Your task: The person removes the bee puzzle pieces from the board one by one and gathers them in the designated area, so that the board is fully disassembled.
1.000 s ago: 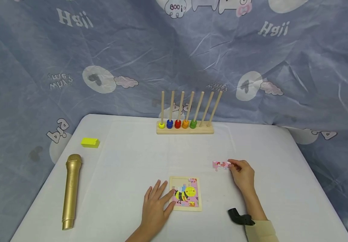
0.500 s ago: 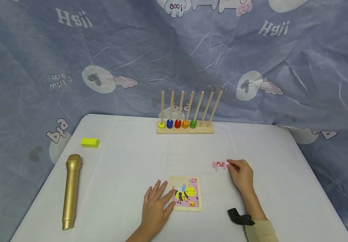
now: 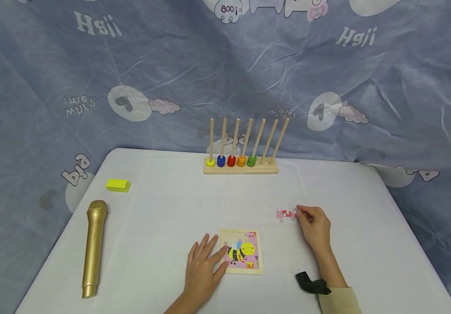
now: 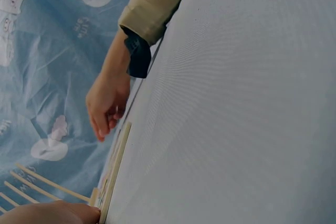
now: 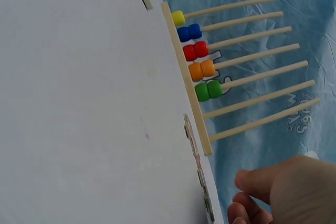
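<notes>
A square wooden tray puzzle (image 3: 242,270) with a bee picture lies on the white table, its upper left part showing bare wood. My left hand (image 3: 201,272) rests at the tray's left edge with fingers spread, thumb and index finger on the frame. To the right lie pink puzzle pieces (image 3: 285,215), seen edge-on in the right wrist view as thin flat pieces (image 5: 197,163). My right hand (image 3: 316,227) is at their right end, fingers loosely bent, a gap between thumb and index finger. Nothing shows between the fingers of this right hand (image 5: 278,192) in the right wrist view.
At the back stands a wooden peg rack (image 3: 241,171) with coloured beads on several of its pegs. A gold microphone (image 3: 94,248) and a yellow block (image 3: 117,186) lie at the left. A black strap piece (image 3: 312,283) sits by the right sleeve (image 3: 339,301).
The right thumb and index finger have parted slightly at the end of the pink pieces. The left hand and the tray stay in place; the head view has shifted a little.
</notes>
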